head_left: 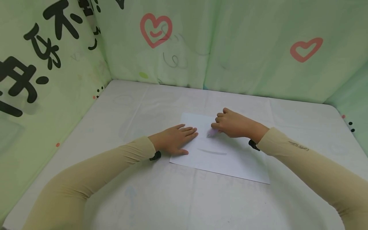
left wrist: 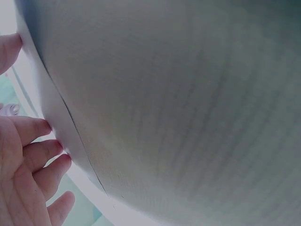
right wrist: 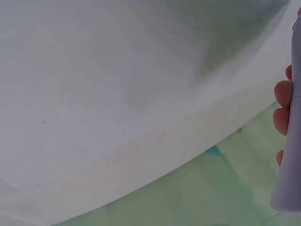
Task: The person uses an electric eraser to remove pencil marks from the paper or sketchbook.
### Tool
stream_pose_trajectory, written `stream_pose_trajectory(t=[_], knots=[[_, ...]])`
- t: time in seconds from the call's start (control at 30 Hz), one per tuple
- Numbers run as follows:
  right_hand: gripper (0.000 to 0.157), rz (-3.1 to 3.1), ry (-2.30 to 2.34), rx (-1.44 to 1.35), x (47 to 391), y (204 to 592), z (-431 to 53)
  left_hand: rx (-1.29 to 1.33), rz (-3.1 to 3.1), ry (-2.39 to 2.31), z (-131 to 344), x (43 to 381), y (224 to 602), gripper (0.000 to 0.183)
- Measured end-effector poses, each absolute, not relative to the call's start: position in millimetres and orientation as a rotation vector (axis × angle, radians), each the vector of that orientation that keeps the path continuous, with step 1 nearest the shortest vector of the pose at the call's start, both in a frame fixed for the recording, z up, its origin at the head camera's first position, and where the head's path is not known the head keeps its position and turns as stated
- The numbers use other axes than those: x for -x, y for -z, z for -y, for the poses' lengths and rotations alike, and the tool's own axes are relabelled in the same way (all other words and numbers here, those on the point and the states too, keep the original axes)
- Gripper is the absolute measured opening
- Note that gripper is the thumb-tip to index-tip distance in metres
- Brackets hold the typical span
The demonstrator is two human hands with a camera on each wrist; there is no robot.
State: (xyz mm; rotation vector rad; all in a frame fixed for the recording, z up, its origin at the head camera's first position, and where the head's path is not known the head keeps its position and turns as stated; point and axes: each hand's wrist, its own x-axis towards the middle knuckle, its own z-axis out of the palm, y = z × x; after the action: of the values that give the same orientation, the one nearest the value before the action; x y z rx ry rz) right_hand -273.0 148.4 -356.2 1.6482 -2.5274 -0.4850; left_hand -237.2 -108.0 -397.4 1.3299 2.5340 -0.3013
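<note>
A sheet of white paper (head_left: 235, 166) lies on the table, with a thin grey streak (head_left: 212, 151) across its middle. My left hand (head_left: 176, 139) rests on the paper's left side, fingers spread. In the left wrist view the fingertips of this hand (left wrist: 28, 165) meet the paper. My right hand (head_left: 234, 124) grips a lavender tube-shaped device (head_left: 212, 131), its pale, see-through tip pointing down at the paper above the streak. Seen from the right wrist, the device (right wrist: 289, 155) is smooth, has a seam and widens toward one end, with fingers (right wrist: 282, 94) curled round it.
A white cloth covers the table (head_left: 143, 198). Green curtains (head_left: 244, 48) with red hearts and black lettering stand along its back and sides. Each wrist carries a black band, such as the right wristband (head_left: 253, 145).
</note>
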Motion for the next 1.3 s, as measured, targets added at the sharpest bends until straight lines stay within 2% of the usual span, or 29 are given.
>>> stream_pose_trajectory(t=[0.3, 0.77, 0.87, 0.97, 1.0, 1.13, 1.3], knots=[[0.017, 2.565, 0.438, -1.533, 256, 348, -178, -1.339, -2.538, 0.314, 109, 236, 397, 0.075], [0.032, 2.515, 0.441, -1.473, 207, 347, -206, -1.381, -2.551, 0.295, 110, 237, 399, 0.074], [0.029, 2.449, 0.378, -1.482, 205, 352, -211, -1.382, -2.552, 0.287, 110, 237, 399, 0.074], [0.015, 2.401, 0.312, -1.493, 205, 358, -218, -1.386, -2.553, 0.287, 111, 237, 399, 0.074], [0.018, 2.387, 0.290, -1.495, 205, 360, -219, -1.386, -2.553, 0.283, 111, 237, 399, 0.074], [0.047, 2.325, 0.216, -1.504, 207, 367, -225, -1.388, -2.555, 0.281, 111, 237, 399, 0.074], [0.045, 2.238, 0.185, -1.544, 213, 374, -228, -1.399, -2.560, 0.265, 111, 237, 399, 0.074]])
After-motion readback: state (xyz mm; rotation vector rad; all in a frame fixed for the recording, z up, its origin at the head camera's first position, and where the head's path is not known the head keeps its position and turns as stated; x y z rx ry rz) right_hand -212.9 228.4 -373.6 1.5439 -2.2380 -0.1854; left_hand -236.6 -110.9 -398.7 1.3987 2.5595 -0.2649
